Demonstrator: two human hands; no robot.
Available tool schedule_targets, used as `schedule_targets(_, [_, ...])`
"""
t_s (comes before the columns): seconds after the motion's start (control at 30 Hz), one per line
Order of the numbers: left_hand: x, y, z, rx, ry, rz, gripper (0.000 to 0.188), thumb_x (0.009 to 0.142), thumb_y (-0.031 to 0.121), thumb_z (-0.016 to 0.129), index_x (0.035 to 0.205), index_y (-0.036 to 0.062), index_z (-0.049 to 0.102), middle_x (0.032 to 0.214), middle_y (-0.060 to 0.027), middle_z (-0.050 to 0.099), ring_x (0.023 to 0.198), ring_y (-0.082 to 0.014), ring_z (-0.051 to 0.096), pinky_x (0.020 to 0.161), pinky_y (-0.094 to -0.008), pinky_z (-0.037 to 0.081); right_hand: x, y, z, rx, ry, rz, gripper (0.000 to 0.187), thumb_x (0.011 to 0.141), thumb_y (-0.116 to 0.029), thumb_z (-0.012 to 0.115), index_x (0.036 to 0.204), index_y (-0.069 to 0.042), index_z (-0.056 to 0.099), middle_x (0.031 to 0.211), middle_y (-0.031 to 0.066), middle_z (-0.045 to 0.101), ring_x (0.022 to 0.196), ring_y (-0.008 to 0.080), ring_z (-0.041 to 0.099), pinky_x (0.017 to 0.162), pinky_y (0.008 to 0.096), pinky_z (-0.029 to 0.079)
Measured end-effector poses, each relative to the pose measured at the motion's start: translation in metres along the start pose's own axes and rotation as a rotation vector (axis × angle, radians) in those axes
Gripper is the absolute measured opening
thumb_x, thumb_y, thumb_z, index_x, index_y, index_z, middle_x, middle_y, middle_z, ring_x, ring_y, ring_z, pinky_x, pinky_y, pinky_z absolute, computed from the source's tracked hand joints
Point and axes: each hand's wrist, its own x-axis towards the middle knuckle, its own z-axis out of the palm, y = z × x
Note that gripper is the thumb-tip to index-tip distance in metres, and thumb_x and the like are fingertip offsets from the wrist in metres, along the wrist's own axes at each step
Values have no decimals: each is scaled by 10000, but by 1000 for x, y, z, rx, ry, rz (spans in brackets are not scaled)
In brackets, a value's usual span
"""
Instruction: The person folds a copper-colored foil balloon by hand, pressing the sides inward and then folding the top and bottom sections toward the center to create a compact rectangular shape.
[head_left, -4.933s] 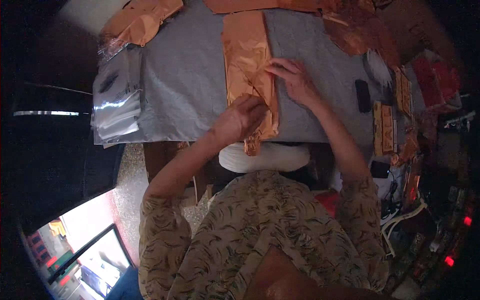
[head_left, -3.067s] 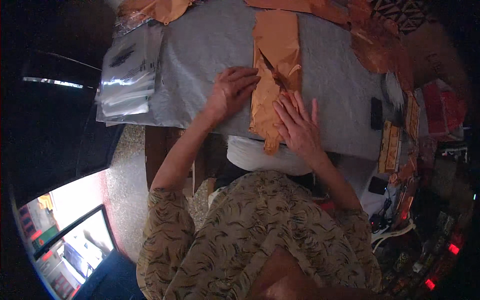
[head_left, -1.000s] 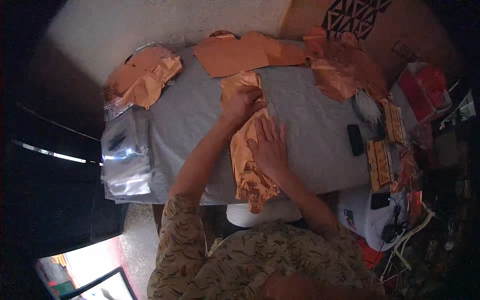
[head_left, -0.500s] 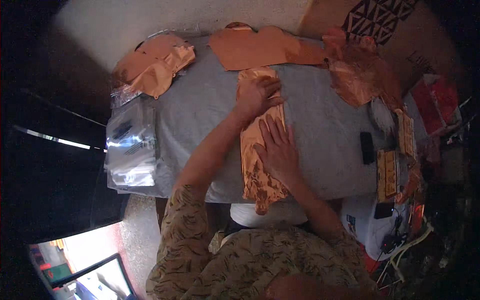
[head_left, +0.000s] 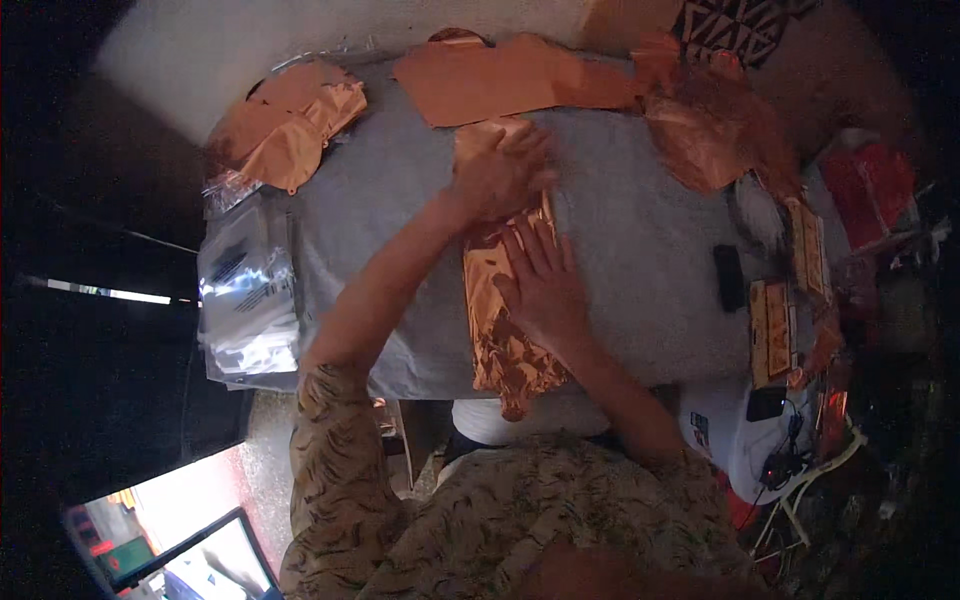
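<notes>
Right hand (head_left: 548,300): palm down over the middle of a copper-coloured foil strip (head_left: 488,290), by its right edge; fingers straight, slightly parted, gripping nothing.
Left hand (head_left: 497,183): laid across the strip's far part, blurred; fingers reach toward the right edge; whether they pinch it cannot be made out.
Foil strip: lengthwise before the person on a grey-covered table (head_left: 650,300), both hands upon it; near part heavily creased, narrow tab jutting past the front edge. Probably a flat foil balloon.
Change: three seconds ago the left hand lay at the strip's left edge and a dark gap split the foil; now that hand is on the far part and no such gap shows. The work appears to have passed to pressing flat.
Clear plastic bags (head_left: 248,300): flat stack, table's left end, dark print on top; contents not discernible.
Yellow-orange boxes (head_left: 770,335): two, right end; contents hidden.
Red package (head_left: 868,195): beyond the boxes, dim; contents unclear.
Copper foil pieces: one far left (head_left: 290,130), one far centre (head_left: 510,80), a crumpled group far right (head_left: 700,130).
Dark oblong object (head_left: 730,278): right of the strip, well apart.
</notes>
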Motion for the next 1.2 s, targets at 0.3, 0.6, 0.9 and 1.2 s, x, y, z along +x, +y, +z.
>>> schedule_targets(0.3, [-13,5,26,8,-167,-157,816,1045,596,448,1612,29,294,1697,-172,262,1577,-359,225,1271,-537,180,-3,-1,-2,27,-6,-13,655,1058,-438,504,1585,-68,383,1686,147,277,1570,308,227,1271,571,134])
schedule_targets(0.6, [-13,0,28,18,-117,-98,722,1085,508,386,1597,4,322,1685,-177,289,1562,-368,254,1257,-529,215,-4,2,-9,6,-26,-83,693,1050,-514,493,1609,-129,358,1686,111,292,1555,317,265,1267,563,161])
schedule_targets(0.9, [-7,-15,24,-108,-200,-105,525,1103,316,393,1563,65,426,1710,-108,265,1574,-335,246,1248,-576,218,-5,3,-4,6,3,-115,681,1057,-510,480,1608,-129,359,1681,101,304,1563,308,246,1281,525,151])
schedule_targets(1.2, [-2,-16,17,58,-354,-57,595,1100,389,415,1607,85,356,1710,-85,273,1583,-325,222,1269,-556,193,-5,4,1,53,-34,-155,686,1062,-485,485,1604,-91,340,1664,138,314,1562,348,235,1279,519,181])
